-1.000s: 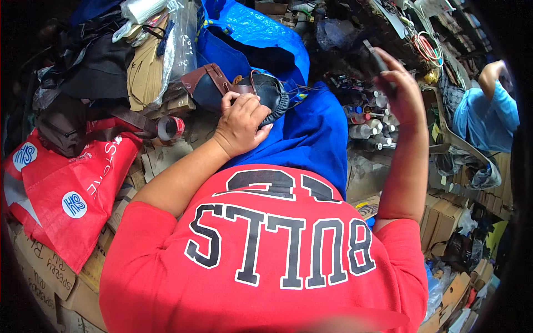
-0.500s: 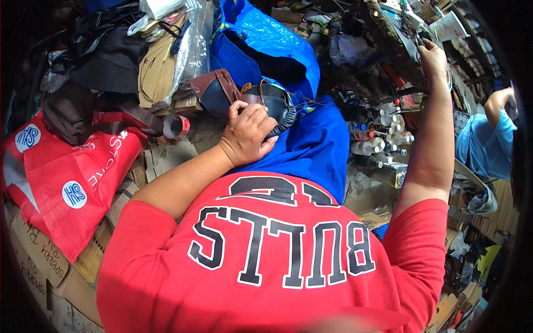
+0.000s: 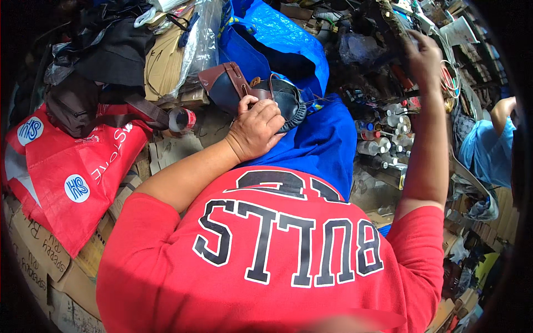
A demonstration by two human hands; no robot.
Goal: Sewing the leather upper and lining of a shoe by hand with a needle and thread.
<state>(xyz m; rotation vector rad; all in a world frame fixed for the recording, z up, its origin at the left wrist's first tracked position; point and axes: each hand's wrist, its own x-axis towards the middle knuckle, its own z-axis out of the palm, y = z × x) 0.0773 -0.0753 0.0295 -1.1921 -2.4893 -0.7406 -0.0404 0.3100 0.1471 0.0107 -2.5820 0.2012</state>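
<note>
A brown and dark leather shoe (image 3: pixel 223 93) with a loop of brown lace lies on its side across my lap, over the blue cloth (image 3: pixel 325 141). My left hand (image 3: pixel 256 127) is closed over its middle, the fingers bent around its edge. That hand covers part of the shoe. Far out to the right, my right hand (image 3: pixel 426 58) is raised beside the cluttered bench (image 3: pixel 391 22). Its fingers are smeared by motion, so I cannot make out whether they hold anything.
A blue plastic bag (image 3: pixel 294 47) gapes just beyond the shoe. Several small bottles (image 3: pixel 380 145) stand to its right. On the left are a red bag (image 3: pixel 72 177), a plastic bottle (image 3: pixel 181 120) and cardboard (image 3: pixel 175 150). A person in a light blue shirt (image 3: pixel 488 147) is at the far right.
My right hand has drawn back slightly from the white items at the bench and is now blurred. My left hand keeps its hold on the shoe; the whole view has shifted slightly.
</note>
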